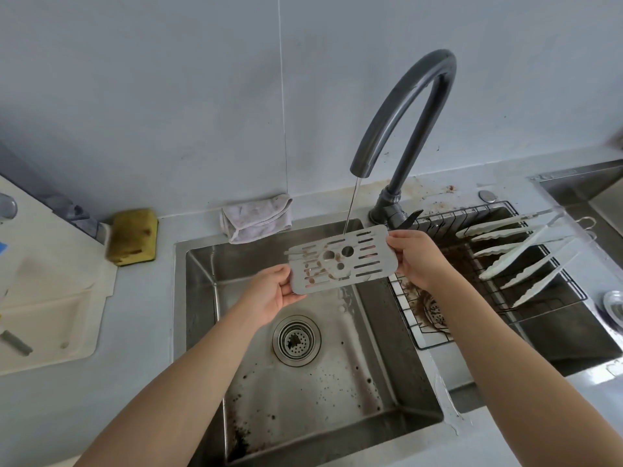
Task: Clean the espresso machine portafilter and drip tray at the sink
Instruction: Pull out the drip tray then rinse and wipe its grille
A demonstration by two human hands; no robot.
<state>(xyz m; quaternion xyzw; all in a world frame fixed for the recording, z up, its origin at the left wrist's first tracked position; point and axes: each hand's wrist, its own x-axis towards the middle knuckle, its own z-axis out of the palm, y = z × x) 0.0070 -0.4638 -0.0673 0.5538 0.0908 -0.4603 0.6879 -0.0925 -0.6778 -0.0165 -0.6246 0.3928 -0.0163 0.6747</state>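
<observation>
A flat grey drip tray grate (377, 251) with slots and round holes is held over the left sink basin (330, 382). My left hand (269, 294) grips its near-left corner and my right hand (416, 257) grips its right end. A thin stream of water runs from the dark faucet (404, 112) onto the grate's far edge. Brown coffee residue shows in some slots. Dark coffee specks lie on the basin floor around the drain strainer (296, 340). No portafilter is in view.
A yellow sponge (133, 235) and a folded grey cloth (256, 217) lie on the counter behind the sink. A wire rack (526, 298) with several white tongs (526, 261) sits over the right basin, with coffee grounds beneath. A cream board (50, 298) lies at left.
</observation>
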